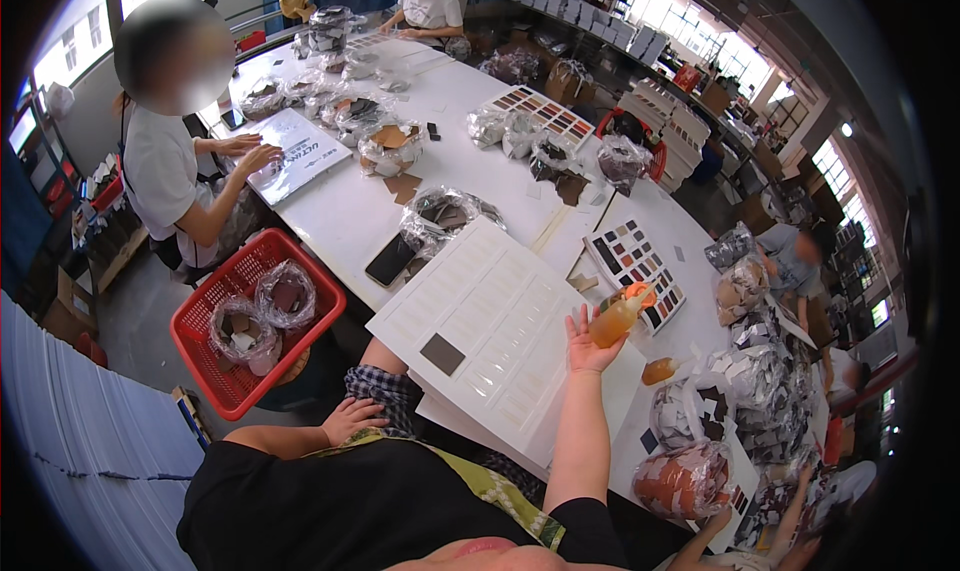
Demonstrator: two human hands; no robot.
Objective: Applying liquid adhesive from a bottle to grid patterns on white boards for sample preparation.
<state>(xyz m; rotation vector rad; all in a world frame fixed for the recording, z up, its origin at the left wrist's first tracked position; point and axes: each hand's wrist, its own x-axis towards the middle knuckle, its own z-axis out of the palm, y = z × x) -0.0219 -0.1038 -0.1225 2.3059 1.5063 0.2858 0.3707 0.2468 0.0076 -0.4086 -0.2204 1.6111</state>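
Note:
A white sample board (480, 311) with rows of recessed rectangles lies tilted before me, partly over the table edge. Glossy clear streaks show in several recesses; one dark grey-brown square swatch (442, 353) sits near its left side. My right hand (590, 353), over the board's right edge, holds a squeeze bottle (614, 323) of amber liquid, its pointed nozzle tilted up and right. My left hand (354, 423) rests on my lap by the checked cloth (380, 389), fingers stretched out and holding nothing. Under the board, another white board edge shows.
A red basket (258, 319) with bagged swatches stands at left. A phone (390, 259) and bags of swatches (445, 214) lie beyond the board. At right are a colour-chip board (636, 271), another amber bottle (660, 371) and more bags (690, 411). Co-workers sit around the table.

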